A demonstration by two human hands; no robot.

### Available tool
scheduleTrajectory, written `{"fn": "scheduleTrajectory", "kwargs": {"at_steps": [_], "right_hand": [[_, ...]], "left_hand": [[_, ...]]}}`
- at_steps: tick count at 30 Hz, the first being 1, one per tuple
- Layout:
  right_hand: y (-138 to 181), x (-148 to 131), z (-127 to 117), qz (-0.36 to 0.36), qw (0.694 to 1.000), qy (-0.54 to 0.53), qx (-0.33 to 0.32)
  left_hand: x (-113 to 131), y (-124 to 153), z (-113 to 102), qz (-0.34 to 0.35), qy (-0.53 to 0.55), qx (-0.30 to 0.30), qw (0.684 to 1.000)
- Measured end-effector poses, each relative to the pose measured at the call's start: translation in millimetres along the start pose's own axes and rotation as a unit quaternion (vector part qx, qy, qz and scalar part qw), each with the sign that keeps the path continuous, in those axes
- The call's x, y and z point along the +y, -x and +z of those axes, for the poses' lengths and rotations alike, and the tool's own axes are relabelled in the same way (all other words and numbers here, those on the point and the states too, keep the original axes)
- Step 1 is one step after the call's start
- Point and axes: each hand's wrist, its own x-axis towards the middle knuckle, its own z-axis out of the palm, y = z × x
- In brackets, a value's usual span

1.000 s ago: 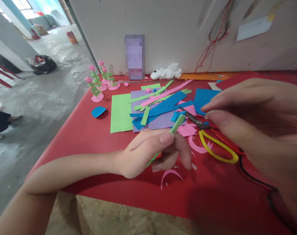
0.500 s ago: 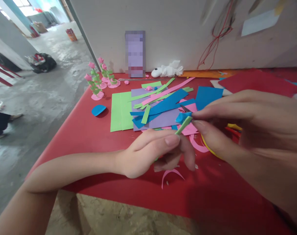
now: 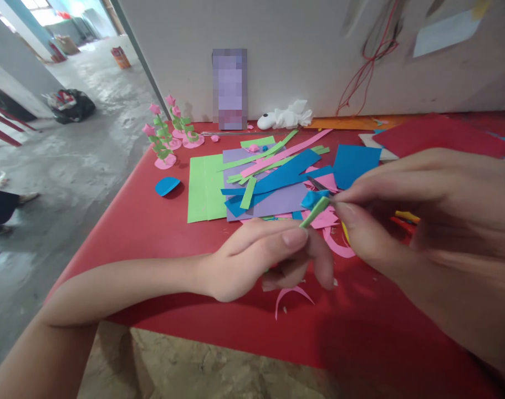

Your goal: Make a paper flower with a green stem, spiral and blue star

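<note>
My left hand (image 3: pixel 273 252) is closed around a narrow green paper strip (image 3: pixel 314 212), which sticks up at a slant past the thumb. At the strip's upper end sits a small folded blue paper star (image 3: pixel 314 198). The thumb and forefinger of my right hand (image 3: pixel 385 213) pinch together at the star's right edge, where the green strip also ends. Exactly what lies between these fingertips is partly hidden. Just behind the star a dark pointed blade (image 3: pixel 316 183) shows, and yellow-and-red handles (image 3: pixel 406 219) are mostly covered by my right hand.
Blue, pink and green paper strips lie on purple (image 3: pixel 273 205) and green sheets (image 3: pixel 204 188) on the red table (image 3: pixel 152 238). Pink paper flowers (image 3: pixel 164 160) stand at the left, near a blue disc (image 3: pixel 168 187). A phone-like object (image 3: pixel 229 88) leans against the wall beside a white figure (image 3: pixel 285 117).
My right hand has shifted slightly to the right, and the blue star and green strip tip have moved a little with it. My left hand has barely moved.
</note>
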Motion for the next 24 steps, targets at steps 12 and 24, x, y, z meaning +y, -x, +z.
{"fn": "scheduleTrajectory", "kwargs": {"at_steps": [12,24], "right_hand": [[2,10,-1,-0.063,0.996,0.059,0.0],[2,5,-3,-0.058,0.997,0.045,-0.003]], "left_hand": [[0,0,-1,0.015,0.011,-0.001,1.0],[0,-2,0,-0.006,-0.02,0.004,1.0]]}}
